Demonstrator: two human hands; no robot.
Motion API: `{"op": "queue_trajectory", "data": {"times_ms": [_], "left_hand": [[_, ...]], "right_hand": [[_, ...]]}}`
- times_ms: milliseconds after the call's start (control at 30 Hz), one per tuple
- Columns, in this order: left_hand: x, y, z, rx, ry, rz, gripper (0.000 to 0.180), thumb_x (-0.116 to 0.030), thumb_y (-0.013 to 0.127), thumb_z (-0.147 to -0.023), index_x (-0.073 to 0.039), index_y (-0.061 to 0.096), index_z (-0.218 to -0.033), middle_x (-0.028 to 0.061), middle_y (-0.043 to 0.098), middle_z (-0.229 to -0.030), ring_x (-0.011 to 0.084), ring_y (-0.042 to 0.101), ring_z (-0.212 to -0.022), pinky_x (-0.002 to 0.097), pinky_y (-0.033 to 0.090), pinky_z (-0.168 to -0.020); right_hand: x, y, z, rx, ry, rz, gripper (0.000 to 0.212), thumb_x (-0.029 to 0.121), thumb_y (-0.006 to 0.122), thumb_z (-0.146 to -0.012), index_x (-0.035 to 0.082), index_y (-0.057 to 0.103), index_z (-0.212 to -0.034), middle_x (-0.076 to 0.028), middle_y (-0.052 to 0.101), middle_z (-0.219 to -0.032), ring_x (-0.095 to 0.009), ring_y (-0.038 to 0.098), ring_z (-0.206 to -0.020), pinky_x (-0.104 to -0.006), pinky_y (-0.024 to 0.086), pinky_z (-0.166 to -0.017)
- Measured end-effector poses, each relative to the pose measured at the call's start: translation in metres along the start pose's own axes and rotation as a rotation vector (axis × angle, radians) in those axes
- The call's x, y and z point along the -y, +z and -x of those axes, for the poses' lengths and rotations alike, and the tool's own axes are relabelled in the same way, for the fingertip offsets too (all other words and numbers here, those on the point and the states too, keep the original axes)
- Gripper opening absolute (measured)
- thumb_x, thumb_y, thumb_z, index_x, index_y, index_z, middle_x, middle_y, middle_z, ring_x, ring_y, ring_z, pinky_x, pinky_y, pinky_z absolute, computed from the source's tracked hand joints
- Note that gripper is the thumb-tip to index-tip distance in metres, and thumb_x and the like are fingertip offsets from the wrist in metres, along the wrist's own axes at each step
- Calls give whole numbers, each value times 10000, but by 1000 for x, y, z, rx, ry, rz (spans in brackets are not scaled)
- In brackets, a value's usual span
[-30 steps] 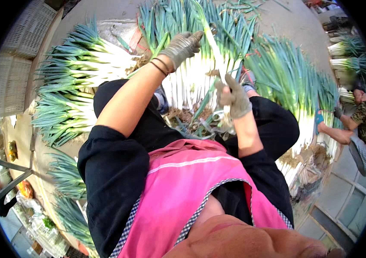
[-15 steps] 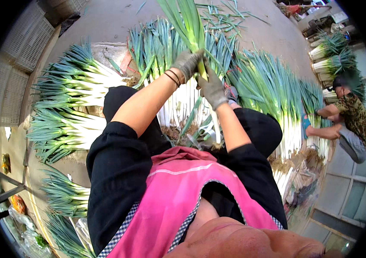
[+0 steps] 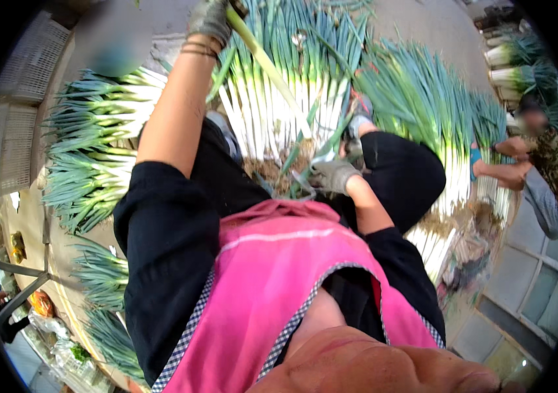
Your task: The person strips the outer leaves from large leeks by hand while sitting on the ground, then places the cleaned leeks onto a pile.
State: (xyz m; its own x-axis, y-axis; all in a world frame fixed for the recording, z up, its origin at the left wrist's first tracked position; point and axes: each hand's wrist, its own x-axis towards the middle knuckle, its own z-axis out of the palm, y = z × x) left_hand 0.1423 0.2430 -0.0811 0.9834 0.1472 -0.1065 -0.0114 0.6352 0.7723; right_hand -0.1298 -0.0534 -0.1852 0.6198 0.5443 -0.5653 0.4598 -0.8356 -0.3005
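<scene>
My left hand, in a grey work glove, is raised at the top and closed around a long leek. The leek slants down to the right, its pale end over a row of leeks lying between my feet. My right hand, also gloved, is low by my right knee with its fingers curled in. Beside its fingertips are pale leaf strips and brown roots; what it grips, if anything, cannot be made out.
Leek piles lie to my left, and another row lies to my right. A co-worker crouches at the far right beside leeks. White plastic crates stand along the left. Rooty scraps and a plastic bag lie right of my knee.
Both hands were together on the leek. My left hand has moved up and left with it, while my right hand has come off it and dropped toward my lap.
</scene>
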Motion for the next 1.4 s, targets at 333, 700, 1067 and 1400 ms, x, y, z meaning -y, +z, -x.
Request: {"op": "queue_trajectory", "data": {"times_ms": [333,700,1067,1400], "left_hand": [[40,56,118,383,-184,-25,145,-122,533,-812,-31,457,-895,80,513,-711,202,521,-617,331,461,-578],[61,60,132,221,-94,-307,197,-96,552,-800,-55,457,-967,41,522,-667,143,498,-532,263,419,-465],[65,41,112,36,-86,-161,168,-75,549,-796,-89,413,-894,31,447,-611,161,446,-445,304,437,-427],[61,78,120,201,-183,-77,220,-218,541,-829,-80,450,-975,75,530,-749,202,530,-627,345,478,-583]], "right_hand": [[2,-191,-65,-1037,-149,-871,222,201,561,-781,16,587,-902,-68,598,-764,-160,540,-641,-283,438,-586],[45,-207,-104,-1110,-20,-1470,58,97,560,-766,43,583,-770,-16,528,-639,-128,487,-557,-280,404,-473],[-30,-171,-117,-1005,212,-2066,267,320,521,-821,93,488,-683,-29,503,-533,-82,373,-351,-225,292,-316],[26,-124,-13,-820,265,-324,404,467,479,-767,119,477,-972,-108,594,-734,-290,582,-648,-391,440,-624]]}}
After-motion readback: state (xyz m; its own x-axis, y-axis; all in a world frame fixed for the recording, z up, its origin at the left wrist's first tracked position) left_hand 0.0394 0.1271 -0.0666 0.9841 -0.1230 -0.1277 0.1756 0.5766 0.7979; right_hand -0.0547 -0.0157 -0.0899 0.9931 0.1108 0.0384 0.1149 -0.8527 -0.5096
